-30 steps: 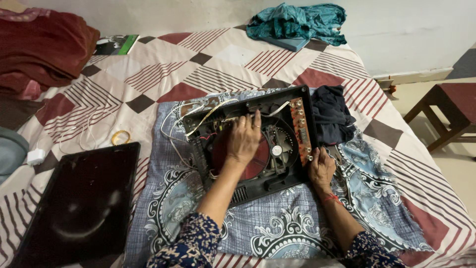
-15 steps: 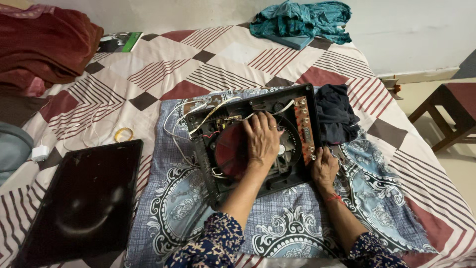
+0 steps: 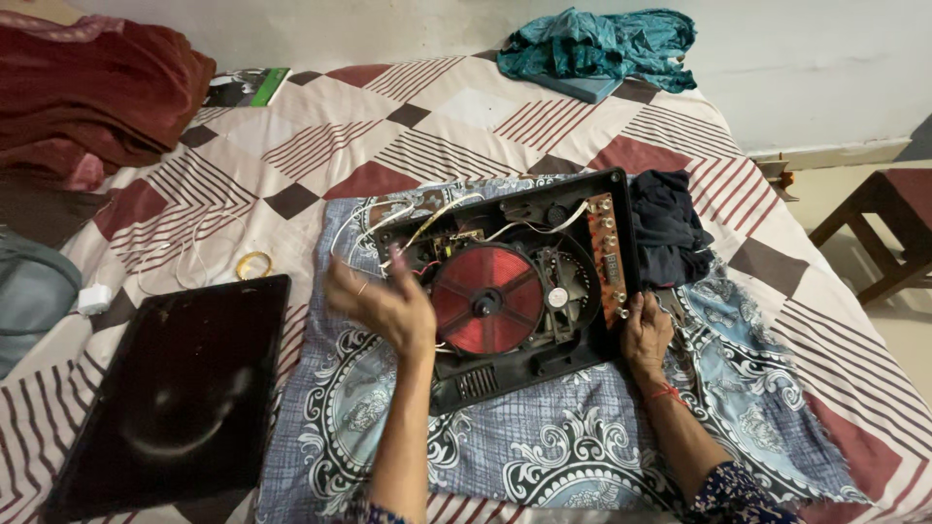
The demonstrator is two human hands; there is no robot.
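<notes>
An opened induction cooker base (image 3: 573, 364) lies on a blue patterned cloth (image 3: 544, 456) on the bed. Its red round coil (image 3: 487, 299) is uncovered, with a small fan (image 3: 556, 297) beside it, a brown circuit strip (image 3: 608, 257) along the right side and white wires (image 3: 427, 225) at the upper left. My left hand (image 3: 383, 301) hovers blurred at the base's left edge, fingers spread, holding nothing. The base's right edge is held by my right hand (image 3: 644, 335). The cooker's black glass top (image 3: 170, 388) lies apart at the left.
A dark cloth (image 3: 670, 233) sits right of the cooker. A yellow ring (image 3: 254, 264) and white charger cable (image 3: 97, 296) lie at left. A maroon blanket (image 3: 87, 92), teal clothes (image 3: 602, 44) and a wooden stool (image 3: 888, 228) surround the patterned bed (image 3: 320, 126).
My left hand has lifted off the red coil and swung left to the base's edge, baring the coil. The right hand stays on the right edge.
</notes>
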